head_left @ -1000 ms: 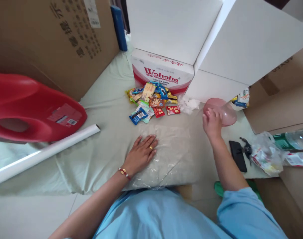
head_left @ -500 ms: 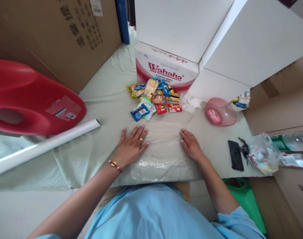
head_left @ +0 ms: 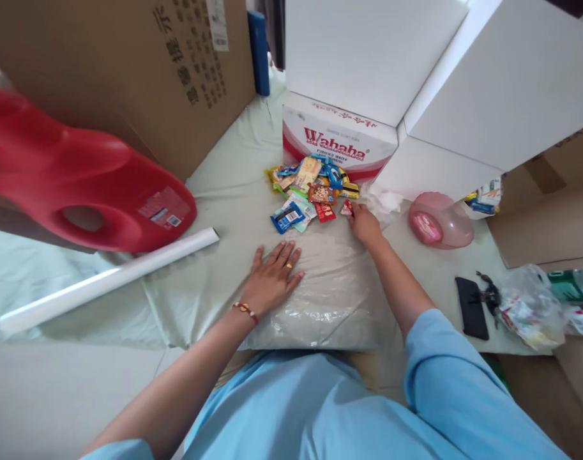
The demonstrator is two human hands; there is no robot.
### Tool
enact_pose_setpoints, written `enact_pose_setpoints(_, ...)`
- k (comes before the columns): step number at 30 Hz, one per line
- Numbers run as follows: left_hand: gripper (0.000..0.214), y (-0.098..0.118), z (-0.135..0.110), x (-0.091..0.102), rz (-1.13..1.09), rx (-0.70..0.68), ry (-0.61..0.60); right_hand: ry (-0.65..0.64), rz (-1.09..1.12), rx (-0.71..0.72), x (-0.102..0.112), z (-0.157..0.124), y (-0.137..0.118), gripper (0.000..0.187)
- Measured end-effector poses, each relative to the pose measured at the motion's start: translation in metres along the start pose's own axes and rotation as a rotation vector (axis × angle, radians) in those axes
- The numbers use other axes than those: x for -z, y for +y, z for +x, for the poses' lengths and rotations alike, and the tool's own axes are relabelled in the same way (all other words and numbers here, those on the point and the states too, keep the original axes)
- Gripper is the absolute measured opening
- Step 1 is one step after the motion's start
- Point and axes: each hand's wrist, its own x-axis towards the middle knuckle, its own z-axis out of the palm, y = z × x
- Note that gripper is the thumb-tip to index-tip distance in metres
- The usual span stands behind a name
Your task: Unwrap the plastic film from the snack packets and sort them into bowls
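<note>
My left hand [head_left: 272, 278] lies flat with fingers spread on the clear plastic sheet [head_left: 329, 281] that covers the table's front part. Farther out, my right hand [head_left: 365, 225] has its fingers closed on a small red snack packet [head_left: 347, 208] at the near right edge of a pile of wrapped snacks. In that pile are a blue packet [head_left: 287, 218], another red packet [head_left: 325, 213], a brown packet [head_left: 322, 193] and a pale yellow packet [head_left: 308, 172]. Crumpled white plastic [head_left: 384, 202] lies just right of my right hand.
A white Wahaha carton [head_left: 339, 137] stands behind the pile. On the left are a red jug [head_left: 113, 191] and a white roll [head_left: 113, 278]. To the right sit a pink bowl [head_left: 447, 223], a black phone [head_left: 472, 306], keys [head_left: 490, 294] and a plastic bag [head_left: 530, 306].
My right hand has left the plastic sheet, reached forward to the pile and closed on the red packet at its right side. My left hand stays flat. The view has shifted slightly.
</note>
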Motion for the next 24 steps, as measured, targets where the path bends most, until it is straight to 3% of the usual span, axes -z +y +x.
enact_pose_setpoints(3, 0.059, -0.001, 0.001, -0.002, -0.038, -0.001, 0.019, 0.042, -0.037, -0.075, -0.002, -0.022, 0.008, 0.046)
enact_pose_setpoints(7, 0.059, -0.003, 0.001, -0.003, -0.067, -0.001, 0.005, 0.186, 0.241, -0.179, 0.004, -0.040, 0.015, 0.055)
enact_pose_setpoints(11, 0.060, -0.003, 0.000, -0.002, -0.053, 0.005, 0.010, 0.406, 0.355, -0.075, 0.003, -0.034, -0.017, 0.055)
enact_pose_setpoints(14, 0.059, -0.002, -0.001, -0.001, -0.017, 0.004, 0.020, 0.313, 0.259, 0.038, -0.008, -0.023, -0.060, 0.050)
enact_pose_setpoints(18, 0.059, 0.000, -0.001, 0.000, 0.010, 0.003, 0.017, 0.213, 0.196, 0.005, -0.024, -0.012, -0.094, 0.063)
enact_pose_setpoints(21, 0.059, 0.001, -0.001, 0.001, 0.005, 0.004, 0.018, 0.199, 0.346, -0.080, -0.021, -0.013, -0.080, 0.044)
enact_pose_setpoints(24, 0.059, 0.001, -0.001, 0.001, -0.016, 0.007, 0.015, 0.137, 0.736, -0.190, -0.007, -0.028, -0.038, 0.035)
